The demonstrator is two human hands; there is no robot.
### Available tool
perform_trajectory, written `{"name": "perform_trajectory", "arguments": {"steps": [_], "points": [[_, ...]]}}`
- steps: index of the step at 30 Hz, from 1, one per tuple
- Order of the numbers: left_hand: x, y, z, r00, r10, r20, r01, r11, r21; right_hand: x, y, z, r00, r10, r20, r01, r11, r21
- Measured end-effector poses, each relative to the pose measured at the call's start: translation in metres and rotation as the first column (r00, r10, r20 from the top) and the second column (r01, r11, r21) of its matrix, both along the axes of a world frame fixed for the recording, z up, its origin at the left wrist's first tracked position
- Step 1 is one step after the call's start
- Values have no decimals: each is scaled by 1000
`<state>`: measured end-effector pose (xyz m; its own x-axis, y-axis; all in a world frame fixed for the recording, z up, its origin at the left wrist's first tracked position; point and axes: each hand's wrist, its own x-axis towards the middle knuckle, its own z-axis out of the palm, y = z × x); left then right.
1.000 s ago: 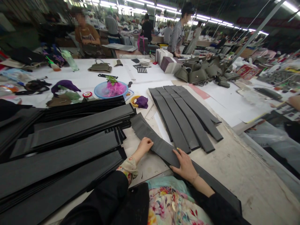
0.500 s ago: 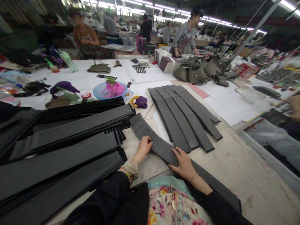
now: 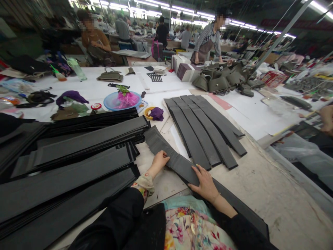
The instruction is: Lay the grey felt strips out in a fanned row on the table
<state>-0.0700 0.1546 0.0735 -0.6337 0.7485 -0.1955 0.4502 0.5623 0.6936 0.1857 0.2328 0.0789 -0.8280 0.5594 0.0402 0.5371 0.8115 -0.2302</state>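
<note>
Across the lower centre of the frame, fanned grey strips point(image 3: 180, 164) slant from the middle toward the lower right, lying on the pale tabletop point(image 3: 270, 180) just in front of the person. Their upper-left ends are stepped, one edge showing past the next, a spread that probably makes single layers easier to pick out. The left hand point(image 3: 159, 162) meets the near edge with thumb and fingers drawn narrowly together; whether a layer is caught between them cannot be told. The right hand point(image 3: 204, 182) is spread wide and lies palm-down over the strips, thumb toward the near edge, likely to steady them against sliding while the other hand works finely at the edge.

At the left of the frame, thick dark stacks point(image 3: 90, 140) lie with their ends toward the left hand, within what looks like easy reach. Right of centre, a row of similar strips point(image 3: 206, 132) overlaps slantwise, apparently laid so that each pile stays distinct. Beyond, a yellow bowl point(image 3: 147, 113) with purple cloth point(image 3: 157, 114) sits near both groups.
</note>
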Motion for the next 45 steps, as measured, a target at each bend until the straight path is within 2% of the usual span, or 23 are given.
{"name": "perform_trajectory", "arguments": {"steps": [4, 10, 17, 24, 31, 39, 45], "points": [[-4, 0, 6, 999, -40, -29, 38, 998, -54, 1, 0, 0, 1000, 11, -6, -11, 1000, -2], [3, -7, 10, 991, -77, -106, 69, 994, -80, 7, 0, -1, 1000, 25, -12, -25, 1000, 4], [11, -12, 14, 981, -41, -192, 25, 996, -84, 6, 0, -1, 1000, 19, -13, -19, 1000, 14], [-9, -7, 12, 987, -51, -152, 25, 985, -169, 7, -1, -5, 1000, 12, -19, -11, 999, 38], [-9, -12, 9, 971, -79, -226, 62, 995, -81, 5, -2, -5, 999, 19, -33, -16, 998, 63], [-16, -10, 5, 975, 2, -224, -13, 999, -48, -13, 0, -3, 1000, 21, -12, -20, 998, 65], [-22, -12, 5, 978, 67, -199, -75, 997, -35, -13, -1, -7, 1000, 27, 0, -27, 996, 82]]}}
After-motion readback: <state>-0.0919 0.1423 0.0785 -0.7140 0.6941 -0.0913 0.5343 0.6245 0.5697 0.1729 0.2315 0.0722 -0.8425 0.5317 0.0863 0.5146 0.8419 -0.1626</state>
